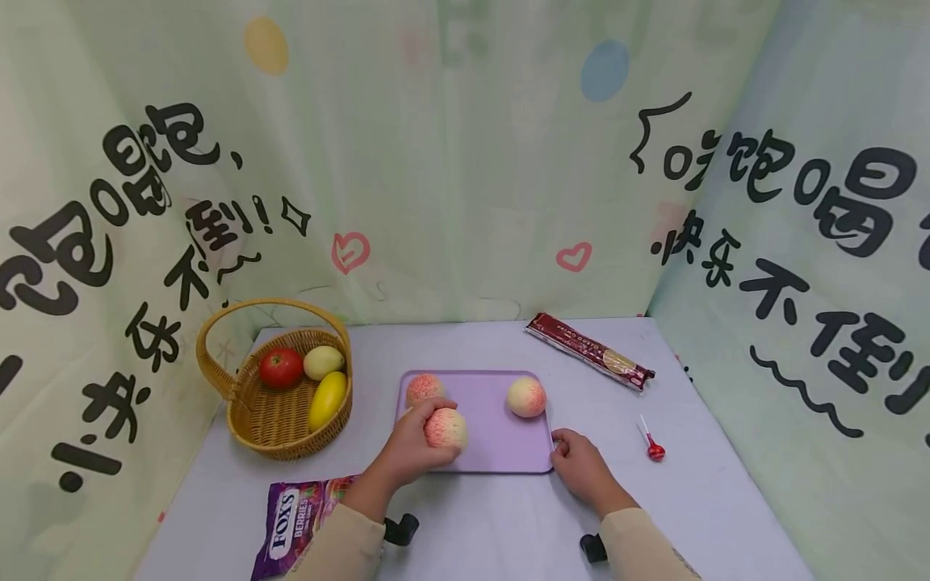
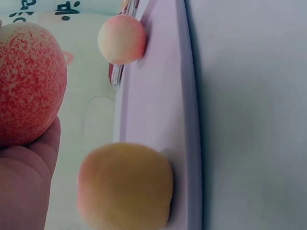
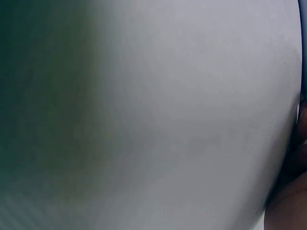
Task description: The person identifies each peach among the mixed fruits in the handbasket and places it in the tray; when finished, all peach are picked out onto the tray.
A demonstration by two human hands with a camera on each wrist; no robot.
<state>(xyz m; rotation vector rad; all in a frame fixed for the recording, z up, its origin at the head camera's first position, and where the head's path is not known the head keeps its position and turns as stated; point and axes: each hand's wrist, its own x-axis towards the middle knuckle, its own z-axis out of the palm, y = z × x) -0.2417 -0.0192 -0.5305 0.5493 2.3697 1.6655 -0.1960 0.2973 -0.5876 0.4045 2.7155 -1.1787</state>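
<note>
My left hand [image 1: 416, 444] grips a pink-and-cream peach [image 1: 446, 428] over the left part of a lilac tray [image 1: 487, 420]. In the left wrist view this peach [image 2: 29, 86] shows its red-speckled side, with the thumb below it. A second peach [image 1: 425, 389] lies on the tray just behind the held one, and a third peach [image 1: 526, 397] sits toward its right side. At the tray's right edge, by the front corner, my right hand [image 1: 581, 468] holds the rim with curled fingers. The right wrist view catches only part of those fingers [image 3: 300, 158] against the edge.
A wicker basket [image 1: 269, 440] with a tomato [image 1: 281, 368], a pale green fruit [image 1: 323, 362] and a yellow fruit [image 1: 328, 401] stands left. A purple candy bag [image 1: 294, 520] lies front left. Beyond the tray is a dark red packet [image 1: 588, 351]; a red lollipop [image 1: 655, 450] lies right.
</note>
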